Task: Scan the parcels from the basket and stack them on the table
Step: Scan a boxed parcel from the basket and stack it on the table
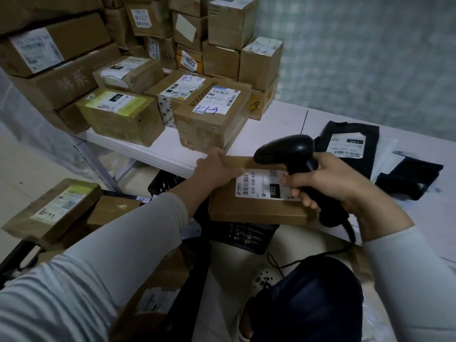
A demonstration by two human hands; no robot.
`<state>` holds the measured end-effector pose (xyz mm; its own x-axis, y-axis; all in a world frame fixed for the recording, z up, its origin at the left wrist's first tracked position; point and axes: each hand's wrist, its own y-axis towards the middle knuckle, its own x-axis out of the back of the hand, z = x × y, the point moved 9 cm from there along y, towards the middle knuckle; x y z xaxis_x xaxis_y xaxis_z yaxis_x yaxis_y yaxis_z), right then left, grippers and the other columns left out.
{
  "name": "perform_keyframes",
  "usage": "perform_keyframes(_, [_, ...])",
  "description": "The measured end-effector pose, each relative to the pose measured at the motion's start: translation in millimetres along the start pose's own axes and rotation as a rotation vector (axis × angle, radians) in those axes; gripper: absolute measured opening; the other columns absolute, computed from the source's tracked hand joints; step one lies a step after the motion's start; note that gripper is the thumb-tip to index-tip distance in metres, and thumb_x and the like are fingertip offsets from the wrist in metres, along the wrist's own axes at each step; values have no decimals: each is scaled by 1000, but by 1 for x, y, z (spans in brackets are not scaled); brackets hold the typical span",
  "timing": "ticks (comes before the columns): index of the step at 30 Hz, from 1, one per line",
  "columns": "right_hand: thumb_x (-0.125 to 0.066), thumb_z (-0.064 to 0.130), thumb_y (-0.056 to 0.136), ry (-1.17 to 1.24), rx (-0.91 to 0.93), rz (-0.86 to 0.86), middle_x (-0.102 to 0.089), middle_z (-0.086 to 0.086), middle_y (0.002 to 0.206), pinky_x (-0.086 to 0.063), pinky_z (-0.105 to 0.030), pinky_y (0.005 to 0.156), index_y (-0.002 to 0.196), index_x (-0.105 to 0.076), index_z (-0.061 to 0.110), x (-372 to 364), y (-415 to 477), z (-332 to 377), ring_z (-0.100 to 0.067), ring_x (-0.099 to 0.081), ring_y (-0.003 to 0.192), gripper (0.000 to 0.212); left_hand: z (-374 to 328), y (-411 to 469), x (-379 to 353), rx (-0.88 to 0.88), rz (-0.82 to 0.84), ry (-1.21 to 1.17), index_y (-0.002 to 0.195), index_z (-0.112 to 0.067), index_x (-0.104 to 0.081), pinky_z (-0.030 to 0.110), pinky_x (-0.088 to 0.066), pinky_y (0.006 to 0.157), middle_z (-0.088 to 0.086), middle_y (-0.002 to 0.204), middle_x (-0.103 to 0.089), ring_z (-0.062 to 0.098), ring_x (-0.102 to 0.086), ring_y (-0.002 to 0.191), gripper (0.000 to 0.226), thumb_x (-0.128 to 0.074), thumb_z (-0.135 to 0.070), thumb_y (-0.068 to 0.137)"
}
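Cardboard parcel [256,208] labelled 032 sits at the white table's [271,124] near edge, above the black basket [246,236] — left hand [217,169] grips its far corner, right hand [328,183] clasps the barcode scanner [293,156] over the label.

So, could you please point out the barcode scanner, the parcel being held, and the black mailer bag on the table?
barcode scanner [286,149], head view, on its scanning head.
held parcel [256,190], head view, on its white label.
black mailer bag [345,145], head view, on its white label.
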<state>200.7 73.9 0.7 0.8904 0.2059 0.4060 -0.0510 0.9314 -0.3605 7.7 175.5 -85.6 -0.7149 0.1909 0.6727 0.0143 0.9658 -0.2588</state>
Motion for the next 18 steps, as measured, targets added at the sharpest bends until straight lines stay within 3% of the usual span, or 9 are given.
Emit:
perform_keyframes(3, [-72, 7, 80, -272, 9, 81, -60, -9, 53, -44, -30, 46, 85, -59, 3, 2, -3, 9, -21, -50, 41, 14, 3, 6, -1, 33, 7, -45, 132, -23, -36, 41, -43, 99, 10, 134, -44, 28, -46, 120, 77, -75, -50, 72])
perform_keyframes(7, [-73, 6, 77, -500, -1, 127, -62, -10, 59, -45, -31, 47, 91, -62, 3, 5, -3, 16, -21, -52, 45, 18, 5, 9, -4, 59, 34, -86, 129, -24, -38, 44, -43, 101, 10, 133, -46, 29, -48, 118, 74, -76, -51, 70])
perform_keyframes(12, [-65, -2, 74, -626, 5, 96, -55, -3, 42, -44, -29, 45, 72, -60, 5, 14, -3, 25, -19, -50, 40, 8, 4, 12, -5, 76, 39, -90, 130, -23, -38, 44, -42, 103, 10, 133, -46, 30, -46, 121, 74, -77, -47, 72])
perform_keyframes(18, [-64, -3, 76, -700, 4, 145, -53, -1, 37, -44, -27, 44, 78, -60, 4, 15, -5, 35, -15, -49, 36, 8, 4, 13, -6, 92, 44, -75, 125, -24, -38, 44, -45, 100, 9, 127, -52, 30, -50, 117, 69, -77, -45, 72])
